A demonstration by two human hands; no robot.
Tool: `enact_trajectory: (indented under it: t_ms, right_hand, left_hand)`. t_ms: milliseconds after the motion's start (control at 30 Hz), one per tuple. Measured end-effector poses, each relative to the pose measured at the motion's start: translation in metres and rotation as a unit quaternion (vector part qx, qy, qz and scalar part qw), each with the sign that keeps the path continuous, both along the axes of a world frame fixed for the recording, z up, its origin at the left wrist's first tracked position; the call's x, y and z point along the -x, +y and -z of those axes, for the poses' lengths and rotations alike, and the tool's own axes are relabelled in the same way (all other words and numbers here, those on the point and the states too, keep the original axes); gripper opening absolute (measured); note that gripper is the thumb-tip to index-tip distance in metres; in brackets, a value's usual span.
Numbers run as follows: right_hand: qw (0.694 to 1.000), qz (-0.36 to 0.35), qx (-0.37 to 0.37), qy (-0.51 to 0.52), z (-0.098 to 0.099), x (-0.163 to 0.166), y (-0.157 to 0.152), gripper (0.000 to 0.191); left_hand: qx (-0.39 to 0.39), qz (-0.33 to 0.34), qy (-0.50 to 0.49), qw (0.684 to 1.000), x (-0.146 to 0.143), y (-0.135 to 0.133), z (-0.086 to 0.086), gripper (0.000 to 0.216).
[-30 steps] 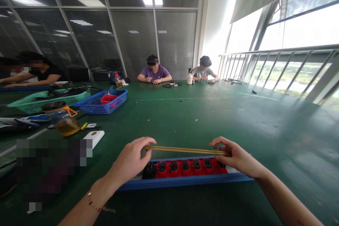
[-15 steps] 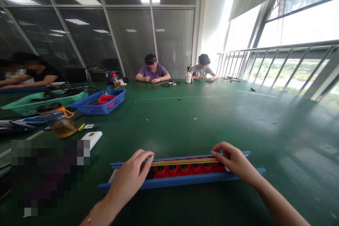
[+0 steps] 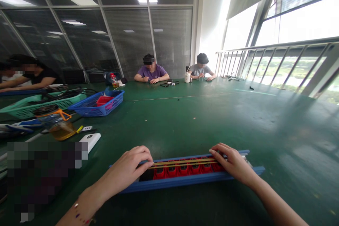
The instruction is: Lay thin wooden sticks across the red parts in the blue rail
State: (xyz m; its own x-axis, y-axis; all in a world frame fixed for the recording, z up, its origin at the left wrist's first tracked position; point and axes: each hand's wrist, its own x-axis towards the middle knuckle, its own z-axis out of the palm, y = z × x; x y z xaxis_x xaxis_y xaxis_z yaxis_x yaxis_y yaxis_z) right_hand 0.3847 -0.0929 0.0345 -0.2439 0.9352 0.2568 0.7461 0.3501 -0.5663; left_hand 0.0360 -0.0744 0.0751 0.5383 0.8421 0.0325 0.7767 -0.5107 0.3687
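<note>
In the head view a long blue-railed tray [image 3: 182,183] lies crosswise in front of me. A row of red blocks with dark square tops [image 3: 182,170] sits between its rails. Several thin yellow sticks [image 3: 182,162] run lengthwise above the blocks. My left hand [image 3: 135,162] is closed at their left end, thumb and fingertips together. At the right end my right hand [image 3: 230,159] bends over the tray, its thumb and fingers closed around the sticks. Both hands cover the stick ends, so the exact grip is partly hidden.
To the left are a blue basket [image 3: 112,106] with a red box in it, a green basket [image 3: 23,113], a jar of amber liquid [image 3: 63,132] and a white power bank [image 3: 91,141]. People sit at the table's far side and far left.
My left hand has turned flatter and its wrist has swung left, showing a bracelet. The sticks lie lower and slightly spread apart. My right hand has moved slightly down over the tray.
</note>
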Motion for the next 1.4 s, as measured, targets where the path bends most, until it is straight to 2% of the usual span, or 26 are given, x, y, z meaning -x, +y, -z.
enact_trajectory:
  t_ms: [167, 267, 333, 433, 600, 667, 767, 867, 1133, 1300, 1400]
  right_hand:
    - [1.000, 0.001, -0.007, 0.001, 0.000, -0.001, -0.001, 0.030]
    - [1.000, 0.002, -0.009, 0.006, 0.000, -0.001, -0.001, 0.031]
    - [1.000, 0.001, -0.007, 0.009, -0.001, -0.001, -0.001, 0.031]
    - [1.000, 0.000, -0.004, 0.021, -0.001, -0.001, -0.001, 0.030]
    - [0.997, 0.012, 0.033, 0.063, -0.002, -0.007, 0.000, 0.033]
    - [0.997, 0.017, 0.047, 0.066, -0.002, -0.012, 0.001, 0.034]
    - [0.996, 0.019, 0.063, 0.058, -0.001, -0.020, 0.002, 0.035]
    - [0.995, 0.005, 0.088, 0.046, 0.000, -0.027, 0.001, 0.034]
    - [0.994, -0.033, 0.102, 0.000, -0.001, -0.038, -0.001, 0.029]
    - [0.995, -0.032, 0.094, 0.008, 0.001, -0.038, 0.001, 0.028]
    - [0.995, -0.014, 0.089, 0.042, 0.002, -0.038, 0.002, 0.029]
  left_hand:
    - [0.087, 0.033, -0.033, 0.995, -0.005, 0.008, -0.005, 0.026]
    - [0.087, 0.035, -0.035, 0.995, -0.005, 0.010, -0.007, 0.023]
    - [0.042, 0.022, -0.020, 0.999, -0.004, 0.010, -0.010, 0.022]
    - [-0.066, 0.009, 0.002, 0.998, 0.003, 0.008, -0.016, 0.023]
    - [-0.236, 0.019, 0.007, 0.972, 0.029, 0.012, -0.035, 0.023]
    - [-0.271, -0.006, 0.004, 0.963, 0.040, 0.017, -0.041, 0.024]
    - [-0.253, -0.054, 0.004, 0.966, 0.048, 0.030, -0.043, 0.027]
    - [-0.185, -0.069, 0.013, 0.980, 0.044, 0.049, -0.031, 0.029]
    - [-0.066, -0.051, 0.035, 0.996, 0.017, 0.100, 0.023, 0.024]
    - [-0.004, -0.046, 0.036, 0.998, 0.009, 0.113, 0.050, 0.022]
    - [0.003, -0.048, 0.025, 0.999, 0.010, 0.113, 0.060, 0.021]
